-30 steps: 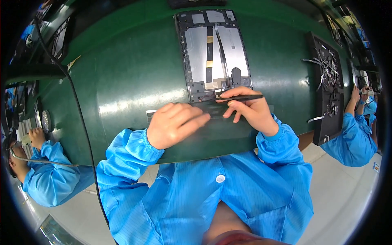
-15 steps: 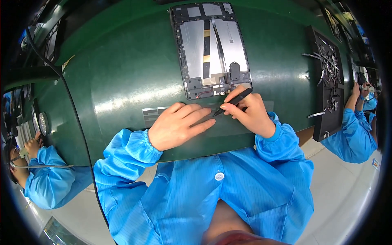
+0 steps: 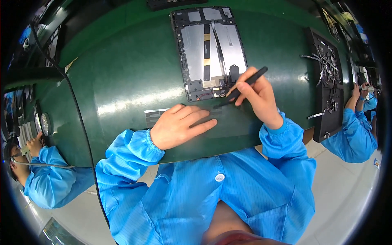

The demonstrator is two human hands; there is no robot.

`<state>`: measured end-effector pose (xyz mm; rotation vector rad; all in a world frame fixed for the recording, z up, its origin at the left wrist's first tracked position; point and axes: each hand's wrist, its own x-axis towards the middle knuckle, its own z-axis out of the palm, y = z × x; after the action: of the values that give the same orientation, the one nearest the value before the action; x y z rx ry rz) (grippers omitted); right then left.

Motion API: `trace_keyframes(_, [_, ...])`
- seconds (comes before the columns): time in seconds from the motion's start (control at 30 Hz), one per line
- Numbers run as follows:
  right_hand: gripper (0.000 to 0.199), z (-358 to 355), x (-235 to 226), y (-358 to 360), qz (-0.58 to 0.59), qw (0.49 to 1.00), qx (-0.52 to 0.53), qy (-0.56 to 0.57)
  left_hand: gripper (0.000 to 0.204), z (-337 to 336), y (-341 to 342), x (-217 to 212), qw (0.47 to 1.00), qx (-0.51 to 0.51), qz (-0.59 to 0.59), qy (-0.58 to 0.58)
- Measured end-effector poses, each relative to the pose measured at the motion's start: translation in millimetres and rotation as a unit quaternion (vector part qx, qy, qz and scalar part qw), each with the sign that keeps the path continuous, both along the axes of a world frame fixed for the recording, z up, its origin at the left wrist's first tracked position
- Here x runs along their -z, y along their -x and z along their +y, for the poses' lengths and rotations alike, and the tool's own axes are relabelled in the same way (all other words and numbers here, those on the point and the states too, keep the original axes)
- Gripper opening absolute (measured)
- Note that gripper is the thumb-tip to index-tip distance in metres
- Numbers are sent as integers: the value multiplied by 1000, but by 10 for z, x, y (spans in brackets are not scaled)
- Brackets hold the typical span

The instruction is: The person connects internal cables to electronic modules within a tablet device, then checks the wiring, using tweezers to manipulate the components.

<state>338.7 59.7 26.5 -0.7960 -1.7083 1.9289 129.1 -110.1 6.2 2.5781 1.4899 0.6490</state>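
An opened tablet (image 3: 210, 51) lies back-side up on the green mat (image 3: 122, 77), showing silver shields and a flat ribbon down its middle. My right hand (image 3: 257, 98) grips a black tweezers-like tool (image 3: 241, 86), its tip low near the tablet's near edge. My left hand (image 3: 179, 125) lies flat, fingers spread, on a small grey strip (image 3: 153, 116) on the mat, just below the tablet. Both forearms are in blue sleeves.
A black tray (image 3: 328, 81) with small metal parts sits at the right. Other people in blue coats work at the far left (image 3: 45, 179) and far right (image 3: 357, 130). A black cable (image 3: 77, 114) curves down the mat's left side.
My right hand has lifted and tilted the black tool from lying flat to pointing down at the tablet's near edge. My left hand has stayed flat on the mat.
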Motion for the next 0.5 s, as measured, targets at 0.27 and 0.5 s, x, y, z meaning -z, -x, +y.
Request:
trace_keyframes(0.27, [20,242,-187,475,-63,985,-123,-100,33,62,105,-75,981,-161,-62,-88])
trace_keyframes(0.5, [24,270,-47,610,-99,983,-154,-35,26,81,138,-38,982,-167,-48,-75])
